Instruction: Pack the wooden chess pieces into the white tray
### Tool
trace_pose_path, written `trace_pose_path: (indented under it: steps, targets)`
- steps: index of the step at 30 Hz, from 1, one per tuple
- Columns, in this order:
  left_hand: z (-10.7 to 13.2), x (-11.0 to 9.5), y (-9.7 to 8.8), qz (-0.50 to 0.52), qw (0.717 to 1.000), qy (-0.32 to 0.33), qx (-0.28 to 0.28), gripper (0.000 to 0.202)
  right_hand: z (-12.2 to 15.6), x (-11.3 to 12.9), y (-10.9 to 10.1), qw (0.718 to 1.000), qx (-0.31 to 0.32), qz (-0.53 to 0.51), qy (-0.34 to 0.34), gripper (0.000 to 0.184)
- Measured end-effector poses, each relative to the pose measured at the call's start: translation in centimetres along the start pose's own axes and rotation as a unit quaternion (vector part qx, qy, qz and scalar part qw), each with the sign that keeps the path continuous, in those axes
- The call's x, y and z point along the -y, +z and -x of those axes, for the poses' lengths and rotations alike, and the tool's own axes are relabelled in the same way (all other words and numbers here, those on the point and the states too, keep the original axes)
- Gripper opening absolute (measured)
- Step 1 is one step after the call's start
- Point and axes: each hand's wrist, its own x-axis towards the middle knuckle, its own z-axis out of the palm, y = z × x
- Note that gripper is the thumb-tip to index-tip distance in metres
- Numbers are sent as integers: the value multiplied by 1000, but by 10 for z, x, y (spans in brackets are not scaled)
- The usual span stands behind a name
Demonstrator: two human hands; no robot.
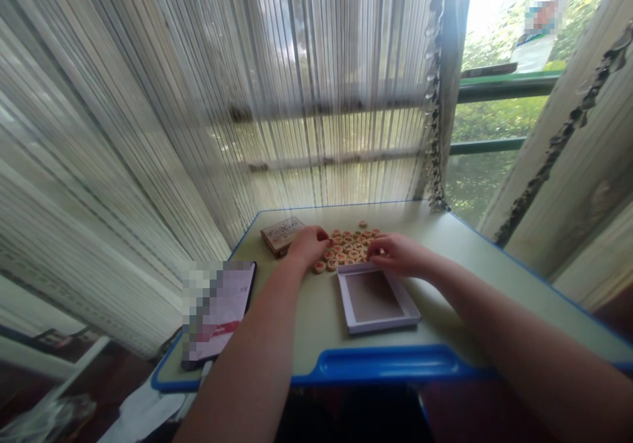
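Observation:
Several round wooden Chinese chess pieces [352,248] with red and dark characters lie in a close cluster on the table. My left hand [310,244] is at the cluster's left side, fingers bent and closed on a chess piece at their tips. On the right side, my right hand [390,253] has its fingers curled in at the pieces; what they hold, if anything, is hidden. Just in front of the cluster lies a shallow white box tray [346,308] with a brownish inside, nearest my right hand. A printed wooden-looking box [283,231] sits behind my left hand.
The pale green table [465,245] has a blue rim and a blue front ledge [386,364]. A tablet or phone with a lit screen [230,304] lies at the left edge. One chess piece [363,224] sits apart at the back. String curtains [321,87] hang behind.

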Motion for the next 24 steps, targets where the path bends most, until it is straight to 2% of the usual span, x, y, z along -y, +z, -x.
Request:
trace_pose_path:
  steps: [3,5,14,17,19,21,24]
  targets:
    - [-2,5,2,-28,999,-13,-8,20,-1,-2,-1,998,-51,7,29,18]
    - [-3,6,3,-32,999,-8,-6,20,-1,-3,-1,998,-58,9,34,18]
    - [-4,10,6,-62,998,17,-18,22,1,3,3,999,27,-7,-34,16]
    - [-2,6,7,-87,994,38,-59,24,1,7,1,999,40,-9,-31,18]
    - [-1,0,9,-103,987,81,-97,27,1,7,-1,998,44,-26,-28,18]
    - [-2,-5,12,-108,979,131,-109,29,-1,2,-2,999,13,-36,-10,18]
    - [-6,-9,19,-96,978,174,-68,31,-5,-12,-1,992,-87,19,93,24]
